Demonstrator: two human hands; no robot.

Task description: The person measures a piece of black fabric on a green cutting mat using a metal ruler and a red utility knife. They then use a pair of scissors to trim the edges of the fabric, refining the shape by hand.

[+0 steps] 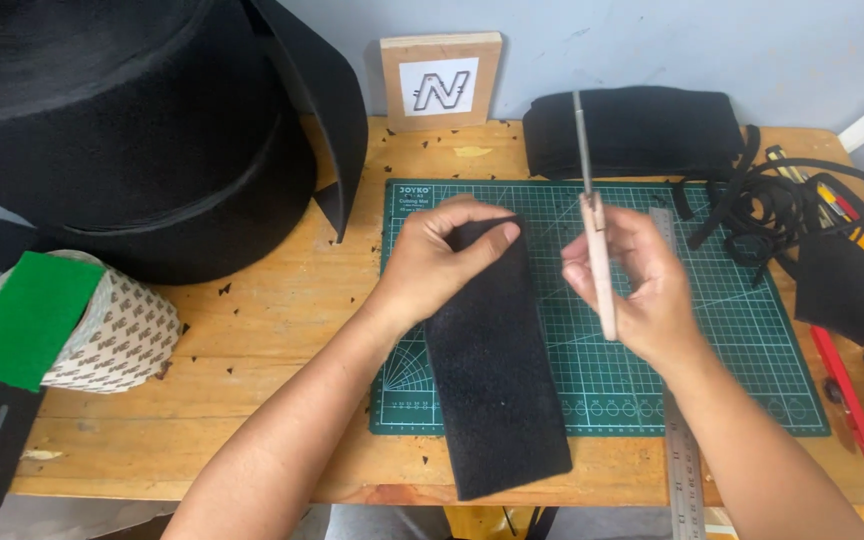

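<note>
At twelve o'clock from my hands, a small square wooden plaque (441,81) leans against the blue wall, bearing a white label with a dark emblem. At nine o'clock lies a fat roll of white tape patterned with small dark marks (117,335), a green rectangular piece (28,318) resting on it.

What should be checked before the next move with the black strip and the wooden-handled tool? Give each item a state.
1. Left hand pinches the top edge of the black felt strip: ok.
2. Right hand grips the wooden-handled tool, metal end pointing away: ok.
3. Strip lies wholly on the green cutting mat: not ok, its lower end overhangs the mat and the table edge.
4. Tool tip touches the strip: not ok, it is held apart to the right.
5. Metal ruler aligned with the strip: not ok, it lies aside under the right forearm.
6. Tip type or sharpness: cannot tell.
</note>
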